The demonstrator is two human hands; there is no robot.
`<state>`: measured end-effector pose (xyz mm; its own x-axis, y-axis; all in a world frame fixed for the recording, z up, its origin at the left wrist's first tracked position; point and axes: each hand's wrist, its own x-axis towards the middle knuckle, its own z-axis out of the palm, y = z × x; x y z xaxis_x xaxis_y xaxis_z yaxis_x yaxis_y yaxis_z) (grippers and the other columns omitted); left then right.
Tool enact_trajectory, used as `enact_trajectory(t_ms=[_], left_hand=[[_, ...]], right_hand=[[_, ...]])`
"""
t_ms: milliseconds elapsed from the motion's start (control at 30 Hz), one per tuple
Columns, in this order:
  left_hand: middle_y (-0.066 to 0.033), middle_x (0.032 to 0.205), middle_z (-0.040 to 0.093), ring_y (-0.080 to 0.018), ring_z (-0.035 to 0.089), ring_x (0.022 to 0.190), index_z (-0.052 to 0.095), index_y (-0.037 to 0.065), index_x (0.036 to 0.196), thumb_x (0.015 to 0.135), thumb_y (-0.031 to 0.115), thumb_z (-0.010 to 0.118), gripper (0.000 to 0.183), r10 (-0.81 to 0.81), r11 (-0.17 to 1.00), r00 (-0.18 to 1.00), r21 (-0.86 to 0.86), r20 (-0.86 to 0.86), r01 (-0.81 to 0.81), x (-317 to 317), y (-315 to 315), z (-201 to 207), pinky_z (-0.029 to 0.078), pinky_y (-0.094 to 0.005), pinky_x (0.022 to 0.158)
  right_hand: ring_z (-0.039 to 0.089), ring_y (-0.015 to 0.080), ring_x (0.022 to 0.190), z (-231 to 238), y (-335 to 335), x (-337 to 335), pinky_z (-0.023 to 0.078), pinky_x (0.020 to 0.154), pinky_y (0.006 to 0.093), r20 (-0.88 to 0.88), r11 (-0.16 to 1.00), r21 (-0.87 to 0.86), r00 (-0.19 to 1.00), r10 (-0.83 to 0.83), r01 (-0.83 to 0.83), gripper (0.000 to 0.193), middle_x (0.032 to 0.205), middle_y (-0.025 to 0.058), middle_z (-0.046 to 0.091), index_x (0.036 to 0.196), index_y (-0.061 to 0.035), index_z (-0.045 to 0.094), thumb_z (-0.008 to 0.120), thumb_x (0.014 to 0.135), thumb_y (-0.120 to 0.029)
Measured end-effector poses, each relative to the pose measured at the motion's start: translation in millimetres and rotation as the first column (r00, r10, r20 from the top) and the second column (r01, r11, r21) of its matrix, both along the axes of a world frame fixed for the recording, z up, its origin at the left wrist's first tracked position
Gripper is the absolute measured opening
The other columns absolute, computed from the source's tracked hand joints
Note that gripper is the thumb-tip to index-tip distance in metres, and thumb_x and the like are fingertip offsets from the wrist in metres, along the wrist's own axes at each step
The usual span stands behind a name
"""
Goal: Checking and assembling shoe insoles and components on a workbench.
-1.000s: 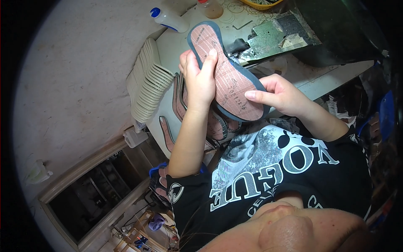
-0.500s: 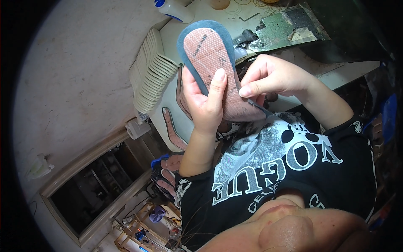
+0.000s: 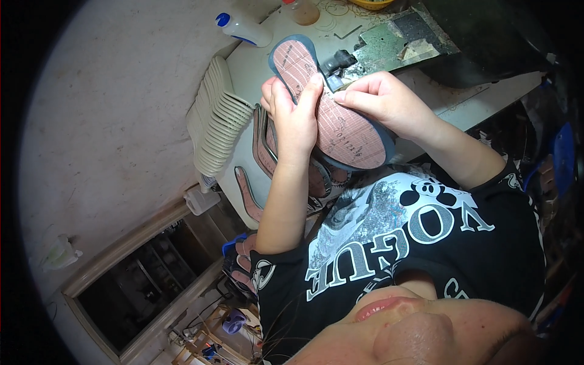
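A shoe insole (image 3: 353, 134), pinkish-brown with a fine line pattern and a dark blue-grey rim, is held up before my chest, its patterned face toward the view. My left hand (image 3: 292, 115) grips its narrow waist from the left side, thumb lying on the face and fingers behind it. On the opposite edge of the waist, my right hand (image 3: 386, 100) pinches with thumb and forefinger; whatever small piece lies between those tips is too small to tell. Beneath and left of the hands, more insoles (image 3: 246, 194) rest on the white table.
A nested stack of cream, curved pieces (image 3: 213, 121) stands at the table's left edge. Farther back are a white bottle with a blue cap (image 3: 246, 30), a hex key (image 3: 348, 31), a black object (image 3: 339, 62) and a worn green board (image 3: 398, 48). A wall (image 3: 121, 91) rises at left.
The insole has tilted, so its broad front end now faces the view and its heel looks smaller. My right hand has shifted slightly left and up along its edge.
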<state>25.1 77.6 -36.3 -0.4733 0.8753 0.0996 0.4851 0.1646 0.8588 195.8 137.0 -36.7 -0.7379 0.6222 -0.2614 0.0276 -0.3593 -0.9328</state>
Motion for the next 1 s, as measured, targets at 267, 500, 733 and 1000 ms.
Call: enact_trajectory(t_ms=[267, 500, 733, 1000], left_hand=[[-0.0196, 0.127, 0.043, -0.0348, 0.034, 0.121, 0.046, -0.01, 0.116, 0.087, 0.044, 0.064, 0.064, 0.046, 0.996, 0.998, -0.073, 0.05, -0.042, -12.9, 18.4, -19.5, 0.022, -0.0425, 0.107], [-0.0218, 0.129, 0.044, -0.0352, 0.033, 0.124, 0.049, -0.011, 0.112, 0.088, 0.046, 0.061, 0.063, 0.074, 0.99, 0.997, -0.124, 0.029, -0.069, -13.7, 42.5, -15.3, 0.021, -0.0441, 0.108], [-0.0256, 0.125, 0.05, -0.0375, 0.038, 0.123, 0.057, -0.01, 0.102, 0.085, 0.055, 0.056, 0.068, -0.012, 0.964, 1.0, -0.267, 0.027, 0.018, -41.0, 60.6, -30.2, 0.022, -0.0476, 0.109], [-0.0237, 0.132, 0.049, -0.0387, 0.038, 0.129, 0.062, 0.003, 0.115, 0.067, 0.064, 0.072, 0.078, -0.478, 0.87, 0.843, -0.002, -0.247, 0.493, -90.3, 80.2, -0.1, 0.02, -0.0515, 0.111]], right_hand=[[0.061, 0.0061, 0.075, 20.4, 3.6, 25.2, 0.048, 0.07, 0.0214, -0.005, 1.0, -0.027, 1.0, 0.015, -0.015, 0.025, 0.084, 0.0039, 0.069, 0.094, 0.0024, 0.07, 0.065, 0.089, -0.022], [0.065, 0.0097, 0.077, -11.8, -10.9, 33.8, 0.052, 0.065, 0.0222, 0.048, 0.973, -0.137, 0.98, 0.192, -0.184, 0.027, 0.089, 0.0054, 0.069, 0.1, 0.0016, 0.067, 0.069, 0.088, -0.022], [0.066, 0.0115, 0.068, -18.1, -29.4, 13.5, 0.051, 0.059, 0.0197, -0.135, 0.937, -0.346, 0.991, -0.003, -0.044, 0.025, 0.086, 0.0092, 0.069, 0.098, 0.0024, 0.066, 0.064, 0.091, -0.021], [0.067, 0.0121, 0.068, -16.3, -20.8, -25.9, 0.052, 0.058, 0.0195, -0.162, 0.929, -0.37, 0.983, -0.084, 0.018, 0.028, 0.086, 0.0103, 0.069, 0.097, 0.0018, 0.066, 0.062, 0.093, -0.026]])
